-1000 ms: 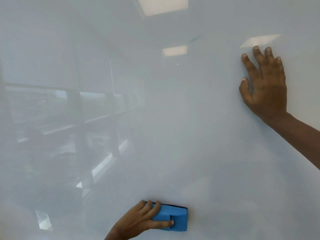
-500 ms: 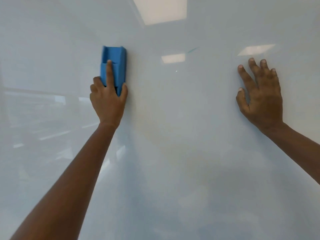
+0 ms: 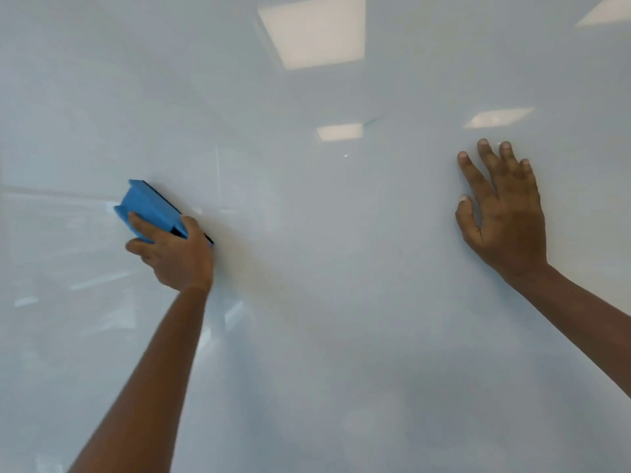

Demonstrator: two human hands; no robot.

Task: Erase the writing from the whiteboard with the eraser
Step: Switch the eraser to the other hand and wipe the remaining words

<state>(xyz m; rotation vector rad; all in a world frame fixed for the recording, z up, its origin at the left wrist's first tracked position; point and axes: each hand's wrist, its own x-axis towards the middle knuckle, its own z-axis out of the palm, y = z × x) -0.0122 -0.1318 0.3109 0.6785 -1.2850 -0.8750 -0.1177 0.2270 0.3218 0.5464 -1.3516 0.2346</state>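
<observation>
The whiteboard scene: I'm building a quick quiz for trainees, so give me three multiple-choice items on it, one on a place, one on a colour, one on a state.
1. Where is the eraser? A) lower right of the board B) left part of the board C) on a shelf
2. What colour is the eraser's body? A) blue B) red C) yellow
3. What is the right hand doing? A) gripping a marker B) making a fist C) resting flat, fingers spread

Answers:
1. B, the eraser sits left on the whiteboard, held by the left hand.
2. A, its body is plainly blue.
3. C, the right hand lies open against the board.
</observation>
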